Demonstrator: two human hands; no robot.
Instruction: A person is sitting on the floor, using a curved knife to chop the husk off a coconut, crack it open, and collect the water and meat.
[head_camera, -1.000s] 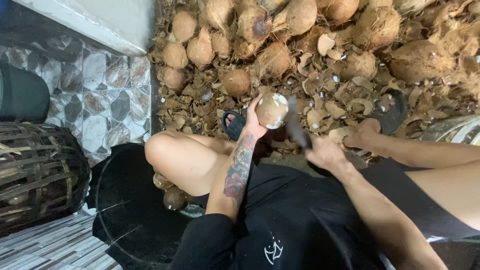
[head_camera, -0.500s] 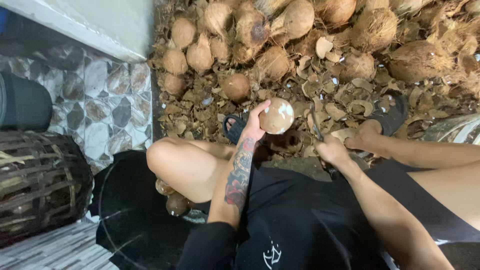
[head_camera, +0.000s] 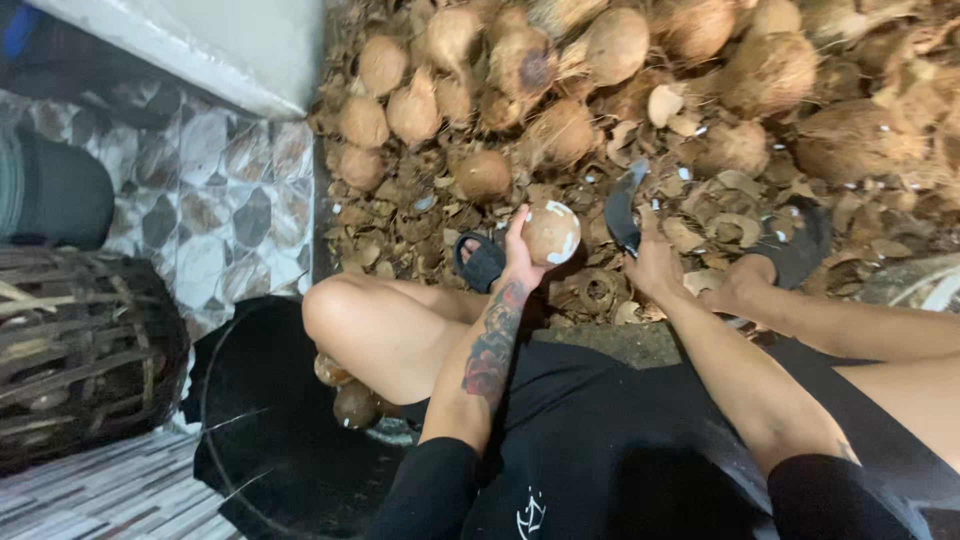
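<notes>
My left hand (head_camera: 520, 258) holds a round brown coconut (head_camera: 551, 233) with a patch of white showing, raised in front of my knees. My right hand (head_camera: 655, 265) grips a dark curved blade (head_camera: 621, 207), which is lifted just to the right of the coconut, a little apart from it. I am seated with my bare knees drawn up. My feet are in black sandals, the left sandal (head_camera: 481, 262) right by the coconut hand and the right sandal (head_camera: 796, 246) farther to the right.
A heap of husked coconuts (head_camera: 560, 60) and broken shell pieces (head_camera: 720, 200) covers the ground ahead. A black tub (head_camera: 270, 420) with a couple of coconuts sits at my left. A woven basket (head_camera: 80, 360) and a patterned tiled floor (head_camera: 230, 210) lie farther left.
My right hand has swung the blade up from low beside my leg to near the coconut. My left hand has kept the coconut in about the same place.
</notes>
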